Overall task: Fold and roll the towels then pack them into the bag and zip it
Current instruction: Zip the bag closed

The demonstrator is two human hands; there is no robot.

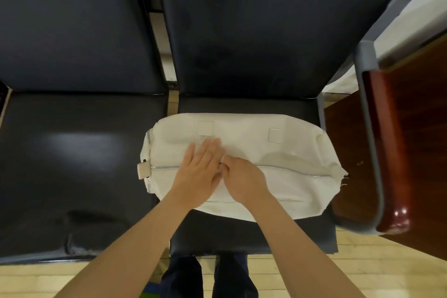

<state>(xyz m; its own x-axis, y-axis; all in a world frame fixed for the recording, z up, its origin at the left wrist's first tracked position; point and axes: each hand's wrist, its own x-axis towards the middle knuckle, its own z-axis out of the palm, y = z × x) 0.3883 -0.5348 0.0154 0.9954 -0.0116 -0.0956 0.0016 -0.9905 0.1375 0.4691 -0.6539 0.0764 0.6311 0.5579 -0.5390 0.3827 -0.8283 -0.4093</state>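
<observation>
A cream white bag (290, 150) lies filled and bulging on the dark seat (242, 232) of the middle chair. A silver zipper line (297, 171) runs along its top from left to right. My left hand (197, 172) lies flat with straight fingers on the bag's top, over the zipper. Right beside it, my right hand (243, 178) has its fingers curled and pinches something small at the zipper line, apparently the zipper pull, which the fingers hide. No towels are in sight; the bag's inside is hidden.
A second dark padded chair (72, 164) stands to the left. A grey metal armrest (367, 128) and a reddish wooden desk (411, 140) stand close on the right. Pale wooden floor (338, 273) and my dark trouser legs (208, 278) show below.
</observation>
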